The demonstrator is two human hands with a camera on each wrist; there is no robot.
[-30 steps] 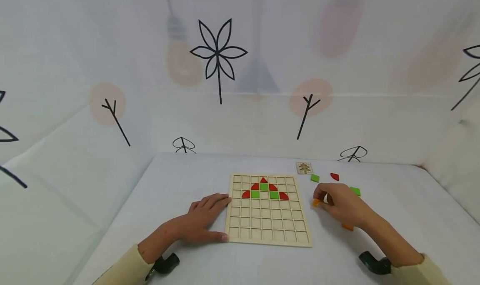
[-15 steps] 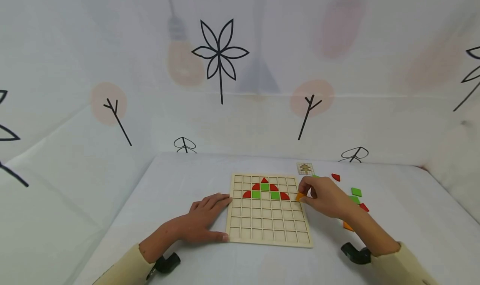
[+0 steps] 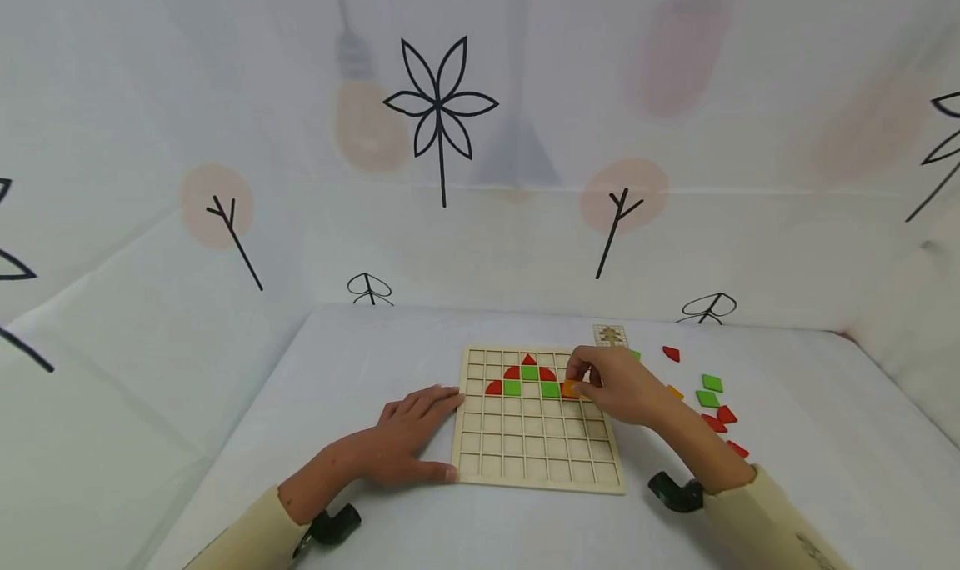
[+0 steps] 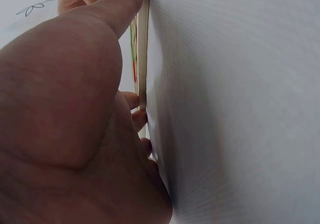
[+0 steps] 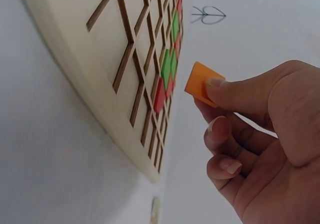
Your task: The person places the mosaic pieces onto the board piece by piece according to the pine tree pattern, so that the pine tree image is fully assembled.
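A square orange tile [image 5: 198,79] is pinched between the thumb and forefinger of my right hand [image 3: 618,382], over the right part of the wooden grid board [image 3: 536,449]. In the right wrist view the tile is tilted and apart from the board. Red and green tiles sit in the grid's upper cells, a red triangle [image 3: 528,360] topmost, with green squares [image 3: 512,388] and red quarter-rounds [image 3: 494,387] below. My left hand [image 3: 408,441] lies flat at the board's left side, its straight fingertips and thumb touching the edge.
Loose tiles lie right of the board: several red ones [image 3: 726,414], green ones [image 3: 707,398] and an orange one [image 3: 674,392] partly behind my right forearm. A small card with a tree pattern [image 3: 611,334] lies beyond the board's far right corner. White cloth walls surround the table.
My right hand has carried the orange tile leftward from the table beside the board to over its right columns. The left hand has stayed at the board's edge.
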